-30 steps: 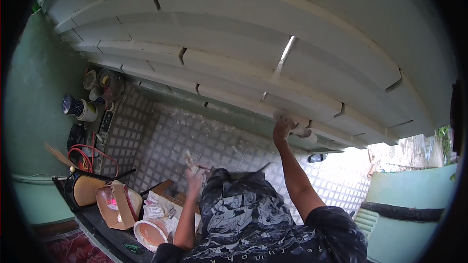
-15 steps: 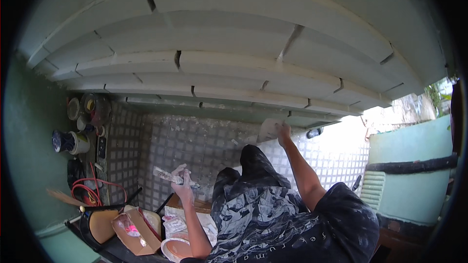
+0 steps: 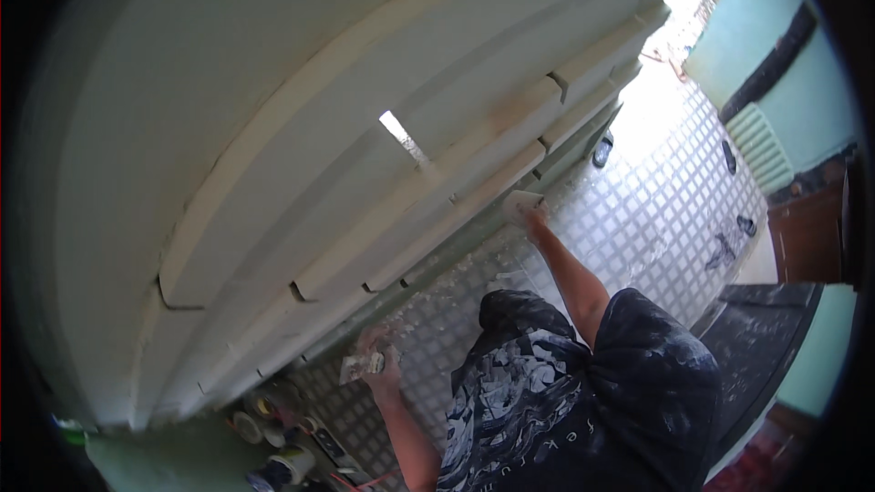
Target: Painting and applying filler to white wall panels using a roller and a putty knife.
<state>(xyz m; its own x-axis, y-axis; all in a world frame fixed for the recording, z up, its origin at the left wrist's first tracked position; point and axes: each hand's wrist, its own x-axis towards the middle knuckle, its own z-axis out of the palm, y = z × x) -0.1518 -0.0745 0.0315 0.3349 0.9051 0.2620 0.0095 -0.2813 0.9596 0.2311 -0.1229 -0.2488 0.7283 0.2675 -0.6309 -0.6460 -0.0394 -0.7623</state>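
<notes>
My left hand (image 3: 386, 381) is dusted white and closed round a putty knife (image 3: 354, 366) smeared with pale filler. It is in the lower middle, in front of the foot of the wall. Farther to the right, my right hand (image 3: 536, 217) grips a flat off-white plate (image 3: 518, 203), perhaps a filler spreader, beside the low part of the wall. The white stepped wall (image 3: 365, 200) has long horizontal ledges with dark notches and slots. Light comes through one slot (image 3: 401, 135).
Pale crumbs lie along the wall's foot on the tiled floor (image 3: 674, 164). Sandals include one by the wall (image 3: 602, 149) and another at the right (image 3: 746, 226). A dark table (image 3: 761, 333) stands at right, a white bucket (image 3: 293, 463) at lower left.
The view has turned right and tilted, bringing the dark table in and leaving the boxes out. Both hands keep hold of their tools; the left now appears nearer the wall.
</notes>
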